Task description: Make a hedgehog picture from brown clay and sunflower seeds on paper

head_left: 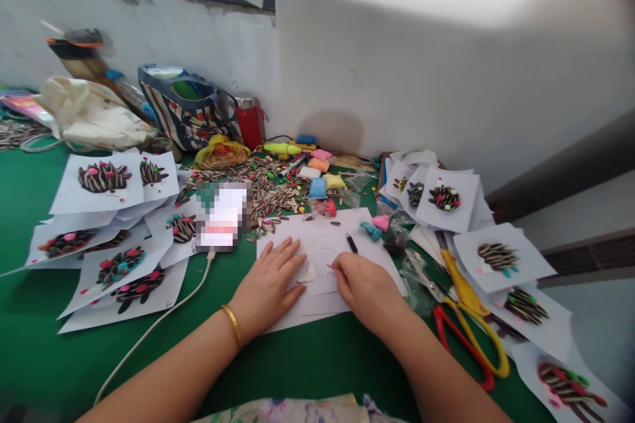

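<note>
A white sheet of paper (364, 221) lies before me, with a smaller sheet on it bearing a faint, dotted rounded drawing (321, 259). My left hand (270, 284) rests flat on the left side of the paper, fingers spread, with a gold bangle at the wrist. Over the drawing's right side, my right hand (367, 287) is closed in a pinch. A tiny pinkish-red tip shows at its fingertips; I cannot make out what it is. A black pen (352, 243) lies just beyond the right hand, its lower end close to the knuckles. One loose seed (335, 223) sits on the paper.
Striped seeds (270, 188) are heaped behind the paper beside clay packets (318, 188). Seed-picture cards (119, 264) pile up at left; more cards (503, 258) lie right. Scissors (471, 337) lie right of my forearm. A phone (223, 218) trails a white cable (163, 317).
</note>
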A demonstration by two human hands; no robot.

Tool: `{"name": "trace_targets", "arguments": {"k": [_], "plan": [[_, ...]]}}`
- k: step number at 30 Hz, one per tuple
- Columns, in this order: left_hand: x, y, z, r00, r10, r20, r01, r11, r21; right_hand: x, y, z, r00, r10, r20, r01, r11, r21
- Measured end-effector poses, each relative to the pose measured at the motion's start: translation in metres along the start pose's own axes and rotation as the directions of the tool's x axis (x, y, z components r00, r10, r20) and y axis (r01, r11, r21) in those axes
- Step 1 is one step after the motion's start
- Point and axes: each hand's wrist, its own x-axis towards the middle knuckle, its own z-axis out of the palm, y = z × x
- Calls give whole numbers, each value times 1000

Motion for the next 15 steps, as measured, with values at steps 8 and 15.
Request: {"name": "trace_targets", "arguments": {"k": [8, 15], "plan": [[1, 8, -4, 999, 7, 34, -8, 1000, 21, -1, 1, -3, 992, 95, 79, -72, 965, -253], [4, 12, -13, 999, 31, -13, -32, 996, -88, 3, 9, -10, 980, 189, 66, -154, 923, -353]]}}
